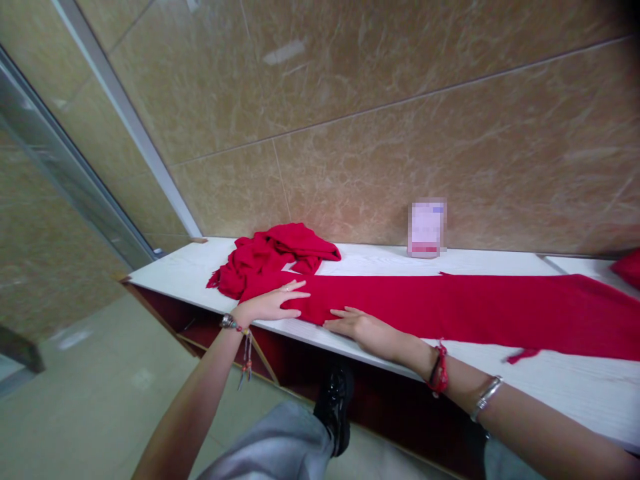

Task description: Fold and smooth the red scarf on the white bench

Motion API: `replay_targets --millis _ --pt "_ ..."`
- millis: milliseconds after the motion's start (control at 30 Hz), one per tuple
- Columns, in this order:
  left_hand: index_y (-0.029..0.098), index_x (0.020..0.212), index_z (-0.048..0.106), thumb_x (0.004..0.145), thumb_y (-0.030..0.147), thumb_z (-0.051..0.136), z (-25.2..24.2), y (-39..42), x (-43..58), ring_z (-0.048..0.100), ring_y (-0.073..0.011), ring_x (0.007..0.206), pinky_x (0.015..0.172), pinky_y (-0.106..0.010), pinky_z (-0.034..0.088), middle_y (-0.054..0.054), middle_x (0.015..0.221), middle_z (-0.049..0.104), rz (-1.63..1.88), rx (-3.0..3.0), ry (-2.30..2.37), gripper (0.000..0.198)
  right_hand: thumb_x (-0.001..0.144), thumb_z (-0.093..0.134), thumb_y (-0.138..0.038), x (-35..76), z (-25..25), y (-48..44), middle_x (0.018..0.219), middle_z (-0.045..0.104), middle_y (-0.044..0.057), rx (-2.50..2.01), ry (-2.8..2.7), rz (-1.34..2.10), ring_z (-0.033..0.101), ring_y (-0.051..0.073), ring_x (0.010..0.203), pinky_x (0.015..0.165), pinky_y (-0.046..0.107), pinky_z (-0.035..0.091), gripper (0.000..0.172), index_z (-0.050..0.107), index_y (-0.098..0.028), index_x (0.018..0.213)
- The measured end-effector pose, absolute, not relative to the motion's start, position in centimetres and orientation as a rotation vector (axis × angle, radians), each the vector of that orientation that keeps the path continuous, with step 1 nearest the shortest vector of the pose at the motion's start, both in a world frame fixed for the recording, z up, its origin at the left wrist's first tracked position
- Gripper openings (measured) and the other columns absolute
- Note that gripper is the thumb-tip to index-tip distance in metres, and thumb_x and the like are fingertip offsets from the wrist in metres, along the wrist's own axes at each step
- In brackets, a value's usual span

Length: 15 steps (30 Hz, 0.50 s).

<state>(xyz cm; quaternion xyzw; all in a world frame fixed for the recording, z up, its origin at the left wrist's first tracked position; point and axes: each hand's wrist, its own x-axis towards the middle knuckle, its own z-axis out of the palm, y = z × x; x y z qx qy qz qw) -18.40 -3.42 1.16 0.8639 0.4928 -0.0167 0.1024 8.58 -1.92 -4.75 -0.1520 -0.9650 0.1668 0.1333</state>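
A long red scarf (480,310) lies spread flat along the white cabinet top, running off toward the right edge of the view. At its left end the cloth, or a second piece, is bunched in a loose heap (280,250) with fringe showing. My left hand (273,301) rests palm down on the scarf beside the heap, fingers spread. Farther right, my right hand (365,330) lies flat on the scarf's front edge, fingers stretched to the left. Neither hand grips the cloth.
Against the tan tiled wall (350,133) stands a small blurred pink-white box (426,230). Another red item (627,268) shows at the far right. Below the white top (565,387) are dark red compartments. My black shoe (337,407) is close to the cabinet's front.
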Motion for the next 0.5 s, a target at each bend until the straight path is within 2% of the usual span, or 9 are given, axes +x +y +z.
replay_targets --millis 100,167,233,300,400,500 --pt "0.017 0.105 0.06 0.088 0.029 0.039 0.8 -2.9 -17.5 0.045 -0.0163 0.114 0.099 -0.026 0.029 -0.007 0.122 0.052 0.03 2.494 1.406 0.029 0.086 0.028 -0.009 8.8 -4.5 -2.3 0.128 0.05 0.003 -0.468 -2.78 0.47 0.03 0.018 0.127 0.106 0.037 0.021 0.047 0.045 -0.022 0.128" --pt "0.015 0.089 0.063 0.089 0.026 0.036 0.2 -2.7 -17.8 0.05 -0.0158 0.106 0.096 -0.025 0.033 -0.007 0.111 0.058 0.052 2.487 1.457 0.029 0.085 0.028 -0.008 8.9 -4.3 -2.6 0.129 0.049 0.003 -0.489 -2.763 0.478 0.032 0.017 0.125 0.105 0.037 0.022 0.049 0.044 -0.022 0.128" --pt "0.014 0.085 0.062 0.087 0.025 0.038 -0.5 -2.8 -18.0 0.048 -0.0172 0.108 0.096 -0.027 0.032 -0.008 0.111 0.057 0.079 2.482 1.561 0.027 0.084 0.028 -0.008 8.8 -4.2 -2.8 0.133 0.044 0.004 -0.523 -2.746 0.462 0.031 0.017 0.126 0.105 0.038 0.022 0.05 0.039 -0.022 0.131" --pt "0.014 0.101 0.059 0.085 0.03 0.044 -1.0 -3.2 -17.7 0.038 -0.021 0.12 0.1 -0.031 0.027 -0.011 0.124 0.048 0.055 2.428 1.677 0.027 0.085 0.031 -0.014 8.7 -4.3 -2.9 0.139 0.034 0.006 -0.613 -2.72 0.391 0.024 0.019 0.129 0.106 0.043 0.018 0.051 0.031 -0.02 0.136" --pt "0.02 0.133 0.033 0.082 0.048 0.045 -1.3 -3.9 -16.6 0.008 -0.0283 0.133 0.104 -0.045 0.015 -0.012 0.145 0.016 -0.136 2.236 1.785 0.059 0.088 0.033 -0.029 8.7 -4.7 -2.6 0.143 0.026 0.009 -0.775 -2.747 0.295 0.014 0.027 0.132 0.102 0.056 0.011 0.05 0.028 -0.022 0.137" --pt "0.028 0.14 0.012 0.08 0.062 0.036 -1.1 -4.4 -16.1 -0.009 -0.0304 0.132 0.101 -0.056 0.005 -0.009 0.147 -0.004 -0.297 2.117 1.789 0.073 0.091 0.026 -0.039 8.9 -4.8 -2.3 0.142 0.028 0.008 -0.8 -2.859 0.295 0.015 0.032 0.131 0.098 0.063 0.01 0.046 0.032 -0.027 0.135"
